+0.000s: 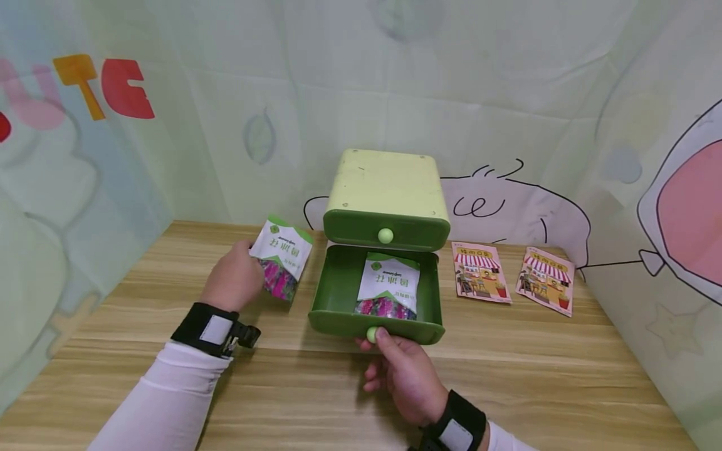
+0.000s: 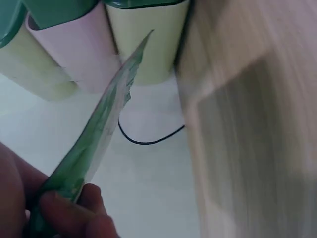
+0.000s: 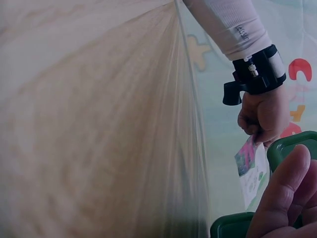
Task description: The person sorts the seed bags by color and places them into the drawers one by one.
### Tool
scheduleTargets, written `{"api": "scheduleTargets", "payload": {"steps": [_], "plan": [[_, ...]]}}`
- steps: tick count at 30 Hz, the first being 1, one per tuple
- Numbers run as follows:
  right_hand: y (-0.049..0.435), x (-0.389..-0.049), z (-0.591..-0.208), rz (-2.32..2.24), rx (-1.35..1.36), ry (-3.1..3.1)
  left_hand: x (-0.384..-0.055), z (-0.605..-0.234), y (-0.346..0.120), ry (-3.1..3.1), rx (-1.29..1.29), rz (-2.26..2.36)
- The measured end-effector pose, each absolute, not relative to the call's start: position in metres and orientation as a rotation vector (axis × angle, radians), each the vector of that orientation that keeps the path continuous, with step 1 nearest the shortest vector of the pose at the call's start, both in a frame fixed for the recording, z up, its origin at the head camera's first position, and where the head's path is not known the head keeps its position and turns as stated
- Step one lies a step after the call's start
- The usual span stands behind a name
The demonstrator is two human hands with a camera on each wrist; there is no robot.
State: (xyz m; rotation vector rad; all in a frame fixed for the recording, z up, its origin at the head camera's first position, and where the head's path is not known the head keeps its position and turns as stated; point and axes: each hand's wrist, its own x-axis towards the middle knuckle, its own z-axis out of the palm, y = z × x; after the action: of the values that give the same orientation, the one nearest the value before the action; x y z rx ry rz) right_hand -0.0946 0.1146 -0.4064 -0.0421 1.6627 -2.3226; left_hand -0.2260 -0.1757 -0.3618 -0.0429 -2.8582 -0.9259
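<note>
In the head view my left hand (image 1: 235, 275) pinches a seed packet (image 1: 284, 254) by its left edge, over the table beside the drawer unit. The packet is white and green with pink flowers. The left wrist view shows the packet (image 2: 99, 129) nearly edge-on between thumb and fingers. My right hand (image 1: 408, 379) pinches the pale green knob (image 1: 372, 334) of the pulled-out lower green drawer (image 1: 333, 294). A second seed packet (image 1: 389, 282) of the same design lies inside that drawer. The upper drawer (image 1: 361, 228) is closed.
The pale yellow drawer unit (image 1: 389, 181) stands at the back of the wooden table (image 1: 293, 388), near a printed cloth (image 1: 225, 144). Right of it lie two pink booklets with shop pictures, a nearer booklet (image 1: 481, 272) and a farther-right booklet (image 1: 546, 280).
</note>
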Motion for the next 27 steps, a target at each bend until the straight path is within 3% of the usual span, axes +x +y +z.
{"api": "scheduleTargets", "payload": {"steps": [27], "plan": [[0.115,-0.095,-0.406,-2.321,-0.040,1.659,-0.206,-0.328,-0.166,-2.692,-0.085,-1.043]]}}
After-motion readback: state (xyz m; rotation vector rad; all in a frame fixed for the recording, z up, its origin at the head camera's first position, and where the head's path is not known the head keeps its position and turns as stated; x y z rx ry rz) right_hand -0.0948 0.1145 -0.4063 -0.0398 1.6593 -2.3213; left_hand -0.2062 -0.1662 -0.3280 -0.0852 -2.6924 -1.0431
